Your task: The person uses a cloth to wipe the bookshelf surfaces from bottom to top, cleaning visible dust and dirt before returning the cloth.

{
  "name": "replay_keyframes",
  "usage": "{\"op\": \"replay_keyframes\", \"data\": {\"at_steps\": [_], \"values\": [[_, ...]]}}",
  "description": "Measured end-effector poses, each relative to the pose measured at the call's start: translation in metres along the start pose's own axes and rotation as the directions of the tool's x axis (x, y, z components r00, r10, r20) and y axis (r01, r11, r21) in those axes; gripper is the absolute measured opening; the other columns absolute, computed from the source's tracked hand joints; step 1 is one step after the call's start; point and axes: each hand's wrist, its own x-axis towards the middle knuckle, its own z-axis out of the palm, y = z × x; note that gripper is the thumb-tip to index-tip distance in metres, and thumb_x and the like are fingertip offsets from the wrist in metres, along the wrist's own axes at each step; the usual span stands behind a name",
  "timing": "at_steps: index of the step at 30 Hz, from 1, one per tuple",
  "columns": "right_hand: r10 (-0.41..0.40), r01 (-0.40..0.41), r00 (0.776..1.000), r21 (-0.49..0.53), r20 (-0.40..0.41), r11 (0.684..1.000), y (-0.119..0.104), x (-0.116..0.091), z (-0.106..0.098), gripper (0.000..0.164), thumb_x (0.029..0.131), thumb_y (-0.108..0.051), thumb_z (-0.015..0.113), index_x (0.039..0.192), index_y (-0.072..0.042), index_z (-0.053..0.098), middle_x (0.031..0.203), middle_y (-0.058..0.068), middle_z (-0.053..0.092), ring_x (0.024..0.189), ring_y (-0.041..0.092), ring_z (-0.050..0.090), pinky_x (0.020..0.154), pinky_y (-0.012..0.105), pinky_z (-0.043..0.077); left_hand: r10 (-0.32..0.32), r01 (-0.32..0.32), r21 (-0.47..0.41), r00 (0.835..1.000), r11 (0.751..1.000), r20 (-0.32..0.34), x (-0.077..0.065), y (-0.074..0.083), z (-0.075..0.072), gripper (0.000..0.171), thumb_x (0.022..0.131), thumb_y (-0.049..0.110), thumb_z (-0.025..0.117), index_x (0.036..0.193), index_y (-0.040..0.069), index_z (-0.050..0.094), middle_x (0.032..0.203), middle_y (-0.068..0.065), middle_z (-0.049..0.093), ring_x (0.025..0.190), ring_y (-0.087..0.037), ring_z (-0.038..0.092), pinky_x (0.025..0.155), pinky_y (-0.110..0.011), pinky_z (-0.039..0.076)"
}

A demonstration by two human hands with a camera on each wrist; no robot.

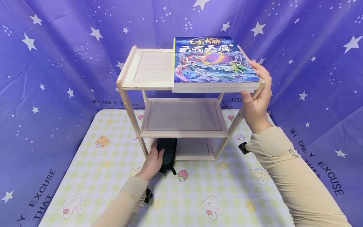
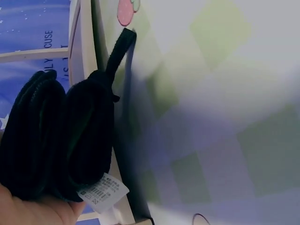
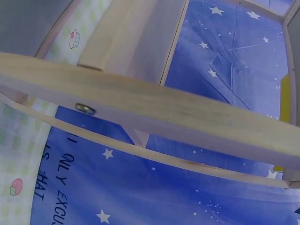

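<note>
A three-tier wooden shelf (image 1: 184,116) stands on the table. My left hand (image 1: 151,160) grips a dark folded fabric item (image 1: 167,153) by its left side at the bottom tier, partly under the middle board. In the left wrist view, the same fabric shows thick folds, a strap loop (image 2: 121,49) and a white printed label (image 2: 104,192). My right hand (image 1: 258,102) holds the shelf's top right corner, thumb in front and fingers over the outer side. Beside those fingers, a thick book (image 1: 210,63) with a colourful cover lies flat on the top tier's right half.
Under the shelf is a pale green checked tablecloth (image 1: 232,195) with cartoon prints. A purple star-patterned curtain (image 1: 71,63) hangs behind and along both sides. The right wrist view shows a side post (image 3: 187,112) of the shelf up close.
</note>
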Motion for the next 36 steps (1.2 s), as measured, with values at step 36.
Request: {"op": "replay_keyframes", "data": {"at_steps": [36], "values": [[0.018, -0.016, 1.000, 0.098, -0.013, 0.995, 0.000, -0.001, 0.004, 0.088, 0.068, -0.068, 0.078, 0.117, 0.000, 0.051, 0.137, 0.006, 0.054, 0.142, 0.029, 0.037, 0.120, 0.042, 0.028, 0.276, -0.109, 0.693, 0.952, 0.712, -0.133, 0.004, -0.007, 0.034, 0.076, 0.086, 0.052, 0.066, 0.141, 0.001, 0.052, 0.130, -0.035, 0.054, 0.106, -0.047, 0.058, 0.078, -0.053, 0.051]]}}
